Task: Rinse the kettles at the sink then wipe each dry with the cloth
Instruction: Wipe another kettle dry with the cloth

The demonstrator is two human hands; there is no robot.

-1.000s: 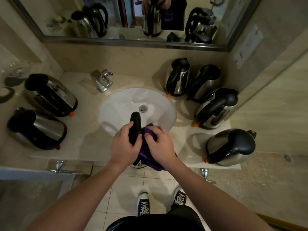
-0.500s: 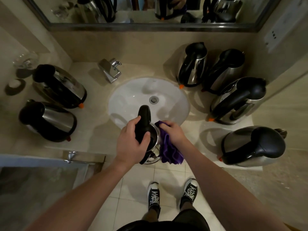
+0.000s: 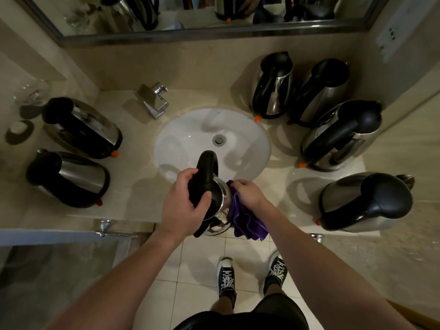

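Right hand (image 3: 247,194) slid purple cloth (image 3: 245,222) down kettle (image 3: 217,208); left hand (image 3: 183,206) grips handle; six kettles parked.

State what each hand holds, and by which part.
The left hand grips the kettle by its black handle. The right hand holds the purple cloth by its bunched top, against the kettle's steel side.

The left hand (image 3: 183,206) covers most of the held kettle's (image 3: 220,210) black handle, and the purple cloth (image 3: 245,220) hides the kettle's right flank; the right hand's (image 3: 247,194) fingertips are buried in that cloth. The mirror (image 3: 190,17) is cut off by the top edge
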